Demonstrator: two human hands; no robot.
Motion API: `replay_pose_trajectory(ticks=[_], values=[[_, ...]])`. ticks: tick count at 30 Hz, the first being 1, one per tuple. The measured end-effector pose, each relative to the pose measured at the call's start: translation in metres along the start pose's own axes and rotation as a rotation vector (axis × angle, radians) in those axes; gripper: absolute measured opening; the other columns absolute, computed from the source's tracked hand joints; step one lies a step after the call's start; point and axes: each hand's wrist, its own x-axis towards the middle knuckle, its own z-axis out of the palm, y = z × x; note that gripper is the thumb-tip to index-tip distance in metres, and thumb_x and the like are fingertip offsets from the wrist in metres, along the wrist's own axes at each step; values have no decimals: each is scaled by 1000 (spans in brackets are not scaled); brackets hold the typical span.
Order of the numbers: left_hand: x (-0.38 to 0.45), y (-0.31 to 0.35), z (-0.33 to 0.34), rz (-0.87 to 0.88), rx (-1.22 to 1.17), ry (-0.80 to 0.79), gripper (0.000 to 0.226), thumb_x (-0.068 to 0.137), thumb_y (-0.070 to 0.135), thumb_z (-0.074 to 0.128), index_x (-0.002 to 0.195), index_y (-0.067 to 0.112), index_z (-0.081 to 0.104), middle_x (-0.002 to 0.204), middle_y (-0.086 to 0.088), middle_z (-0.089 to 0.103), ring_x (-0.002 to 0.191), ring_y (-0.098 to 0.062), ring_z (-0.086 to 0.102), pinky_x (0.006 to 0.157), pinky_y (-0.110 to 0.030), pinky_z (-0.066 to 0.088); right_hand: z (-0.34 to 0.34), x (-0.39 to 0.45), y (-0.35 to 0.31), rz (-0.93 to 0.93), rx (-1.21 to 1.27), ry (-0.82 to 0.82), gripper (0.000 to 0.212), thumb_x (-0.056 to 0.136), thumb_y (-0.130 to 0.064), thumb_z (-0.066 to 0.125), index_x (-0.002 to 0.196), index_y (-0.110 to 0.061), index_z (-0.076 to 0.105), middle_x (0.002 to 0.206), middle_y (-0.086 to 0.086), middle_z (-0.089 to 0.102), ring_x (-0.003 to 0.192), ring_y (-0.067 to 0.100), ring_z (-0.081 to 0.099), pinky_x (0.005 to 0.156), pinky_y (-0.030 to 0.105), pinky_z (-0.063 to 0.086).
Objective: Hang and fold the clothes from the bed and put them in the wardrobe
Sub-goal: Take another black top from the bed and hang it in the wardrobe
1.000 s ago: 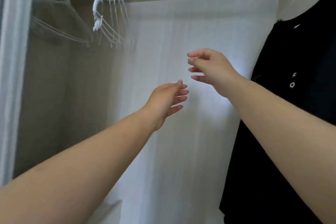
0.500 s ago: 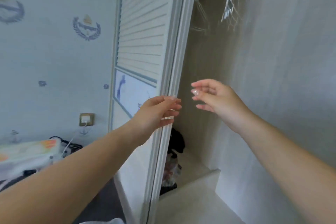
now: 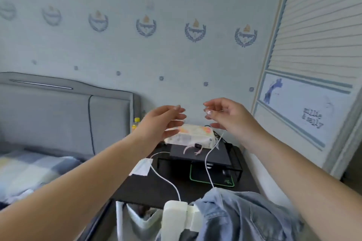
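Both my hands are raised in mid-air, empty, fingers loosely curved. My left hand (image 3: pixel 164 121) and my right hand (image 3: pixel 225 117) hover a short gap apart above the dark bedside desk (image 3: pixel 156 186). A light-blue denim garment (image 3: pixel 242 219) lies bunched at the bottom of the view, below my right forearm. The bed (image 3: pixel 29 172) with a checked blue, white and yellow cover is at the left, under a grey padded headboard (image 3: pixel 64 115). The white louvred wardrobe door (image 3: pixel 313 64) fills the right edge; the wardrobe's inside is out of view.
On the desk stand a tissue pack (image 3: pixel 193 136), a black riser shelf (image 3: pixel 199 157), a green-edged mouse pad (image 3: pixel 213 178), white cables (image 3: pixel 166 178) and a yellow-capped bottle (image 3: pixel 135 123). A white block (image 3: pixel 176 219) and a lined bin (image 3: pixel 141 219) sit at the desk's near edge.
The view has swung left from the wardrobe's inside, past the door, to the bedside desk and bed. Both hands stayed raised and empty, now a little closer together.
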Motion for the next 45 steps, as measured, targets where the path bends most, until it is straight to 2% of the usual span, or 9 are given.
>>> replay_pose_trajectory(ticks=[4, 9, 12, 17, 21, 26, 33, 39, 45], values=[[-57, 12, -113, -2, 60, 220, 16, 93, 28, 58, 87, 19, 70, 77, 7, 73, 69, -5, 67, 71, -24, 55, 117, 12, -16, -26, 99, -187, 19, 90, -10, 62, 92, -28, 66, 92, -4, 65, 88, 11, 65, 77, 27, 57], [-144, 27, -232, 18, 99, 521, 16, 93, 27, 58, 85, 20, 70, 77, 8, 72, 70, -5, 65, 66, -22, 52, 261, 16, -46, -89, 217, -454, 20, 91, -7, 59, 90, -26, 64, 89, -5, 63, 80, 5, 62, 70, 21, 54], [-196, 33, -284, 15, 111, 687, 15, 94, 25, 57, 88, 18, 69, 78, 7, 71, 70, -6, 63, 66, -22, 51, 340, 7, -66, -125, 281, -632, 20, 91, -5, 59, 90, -25, 63, 85, -4, 62, 79, 7, 60, 65, 17, 53], [-271, 37, -351, 10, 132, 926, 18, 96, 24, 54, 85, 19, 67, 71, 10, 71, 64, -3, 64, 68, -22, 51, 449, -10, -87, -161, 346, -883, 16, 90, -10, 61, 90, -26, 64, 90, -3, 65, 84, 8, 63, 66, 18, 52], [-326, 28, -399, -20, 137, 1095, 16, 95, 27, 56, 88, 19, 69, 77, 8, 72, 70, -5, 65, 74, -26, 52, 530, -25, -98, -188, 376, -1046, 15, 89, -13, 63, 90, -27, 65, 86, -7, 66, 84, 8, 63, 71, 24, 55], [-382, 10, -452, -78, 132, 1289, 15, 91, 34, 60, 91, 23, 69, 85, 8, 73, 77, -5, 67, 72, -24, 53, 622, -43, -103, -190, 424, -1242, 13, 89, -17, 64, 93, -30, 66, 92, -4, 68, 87, 6, 65, 69, 18, 54], [-445, -23, -507, -210, 88, 1624, 14, 93, 33, 58, 90, 24, 70, 84, 9, 73, 83, -7, 67, 72, -24, 52, 744, -65, -87, -144, 398, -1508, 11, 90, -18, 63, 94, -28, 65, 93, -4, 67, 89, 7, 65, 78, 25, 56], [-488, -59, -523, -334, -13, 1861, 15, 94, 31, 57, 92, 20, 67, 89, 3, 70, 83, -11, 64, 75, -27, 49, 815, -92, -69, -82, 356, -1657, 13, 90, -15, 63, 91, -28, 66, 88, -8, 65, 84, 4, 62, 78, 25, 55], [-517, -93, -531, -390, -165, 1997, 14, 97, 22, 52, 96, 15, 64, 92, -3, 66, 79, -14, 58, 74, -27, 46, 862, -115, -56, -45, 296, -1764, 13, 90, -18, 63, 91, -31, 66, 89, -8, 67, 86, 6, 64, 76, 22, 54]])
